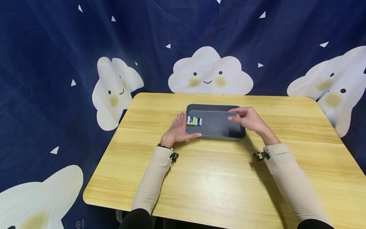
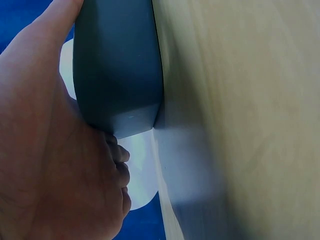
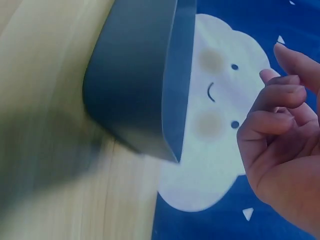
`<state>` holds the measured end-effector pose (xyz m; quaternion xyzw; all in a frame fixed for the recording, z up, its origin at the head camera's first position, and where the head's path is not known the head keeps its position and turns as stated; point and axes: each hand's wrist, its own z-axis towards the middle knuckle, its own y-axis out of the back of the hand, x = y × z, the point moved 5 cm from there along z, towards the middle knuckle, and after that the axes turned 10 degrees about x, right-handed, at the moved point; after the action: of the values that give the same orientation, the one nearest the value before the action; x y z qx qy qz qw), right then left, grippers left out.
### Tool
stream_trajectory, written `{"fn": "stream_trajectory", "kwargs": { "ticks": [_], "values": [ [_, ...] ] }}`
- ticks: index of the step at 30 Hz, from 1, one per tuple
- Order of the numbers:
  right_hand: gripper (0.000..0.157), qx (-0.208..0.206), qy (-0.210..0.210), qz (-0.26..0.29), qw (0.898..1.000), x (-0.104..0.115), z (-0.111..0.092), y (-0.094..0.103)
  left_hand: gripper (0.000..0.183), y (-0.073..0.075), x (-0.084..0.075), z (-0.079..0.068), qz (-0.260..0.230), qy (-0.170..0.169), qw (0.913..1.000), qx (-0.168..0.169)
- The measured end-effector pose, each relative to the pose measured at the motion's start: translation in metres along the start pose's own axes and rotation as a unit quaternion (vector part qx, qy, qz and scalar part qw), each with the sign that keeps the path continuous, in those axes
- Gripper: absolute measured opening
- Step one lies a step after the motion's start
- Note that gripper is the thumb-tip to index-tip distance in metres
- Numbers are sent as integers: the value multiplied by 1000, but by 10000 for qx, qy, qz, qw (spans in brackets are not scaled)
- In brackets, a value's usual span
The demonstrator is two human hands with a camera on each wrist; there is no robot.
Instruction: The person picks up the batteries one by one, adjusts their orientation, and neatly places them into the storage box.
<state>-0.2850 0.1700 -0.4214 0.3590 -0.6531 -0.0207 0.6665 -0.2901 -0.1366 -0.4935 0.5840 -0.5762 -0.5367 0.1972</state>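
Note:
A shallow dark grey tray (image 1: pixel 218 125) stands on the wooden table. Inside it, along the left wall, several batteries (image 1: pixel 194 121) in white, green, yellow and dark blue lie side by side in a row. My left hand (image 1: pixel 180 128) rests against the tray's left end, fingers straight along the side and thumb reaching over the front rim. In the left wrist view the palm lies close against the grey tray wall (image 2: pixel 117 65). Over the tray's right part hovers my right hand (image 1: pixel 247 119), its fingers loosely bent, thumb and index apart, holding nothing; the right wrist view shows this hand (image 3: pixel 285 130) above the rim.
The light wooden table (image 1: pixel 206 178) has rounded corners and extends around the tray on all sides. Behind it hangs a dark blue curtain (image 1: pixel 154 31) printed with smiling white clouds. A dark device (image 1: pixel 173 156) is strapped on the left wrist, another device (image 1: pixel 260 156) on the right.

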Motion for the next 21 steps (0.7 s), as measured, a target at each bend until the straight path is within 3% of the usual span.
{"fn": "stream_trajectory", "kwargs": {
  "ticks": [16, 21],
  "values": [
    [31, -186, 505, -1152, 9919, -14, -73, 35, 136, 2, -2, 0, 152, 9, 9998, -104],
    [31, -37, 593, -1381, 9886, -27, -96, 43, 137, 2, -2, 1, 151, -18, 9998, -87]
  ]
}}
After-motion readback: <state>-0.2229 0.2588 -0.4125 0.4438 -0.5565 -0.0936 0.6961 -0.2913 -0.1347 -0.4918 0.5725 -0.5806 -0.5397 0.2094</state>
